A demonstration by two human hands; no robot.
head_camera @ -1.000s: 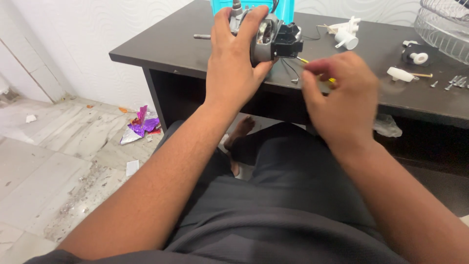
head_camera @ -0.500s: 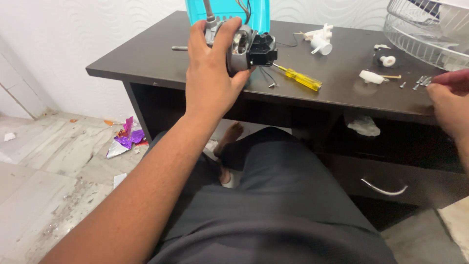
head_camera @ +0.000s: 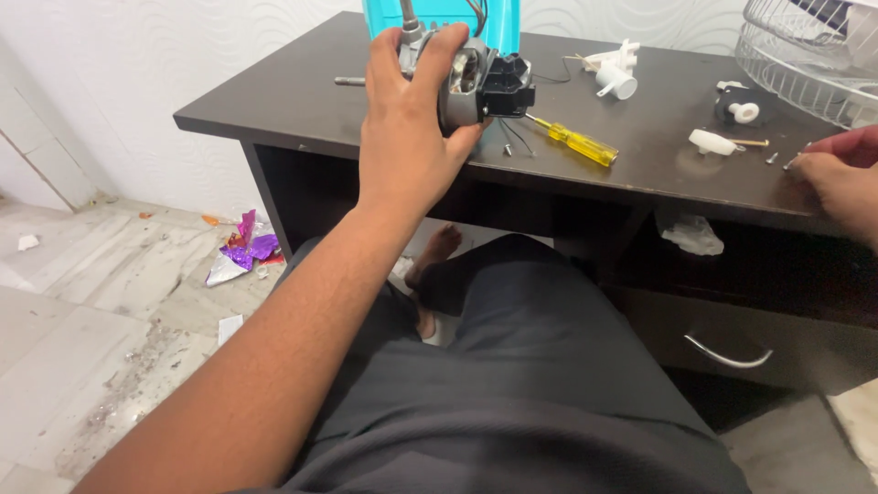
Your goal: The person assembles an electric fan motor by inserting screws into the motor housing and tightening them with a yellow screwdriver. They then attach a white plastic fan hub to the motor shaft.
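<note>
Grey motor (head_camera: 476,87) above desk edge

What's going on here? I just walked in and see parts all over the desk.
A seated person's left hand grips a grey metal fan motor at the dark wooden desk's edge. The right hand reaches for small screws on the right. A yellow-handled screwdriver lies between them.

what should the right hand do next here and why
Probably pinch up one of the small screws: the right hand already rests at the table edge beside them, while the left hand holds the fan motor up.
</note>
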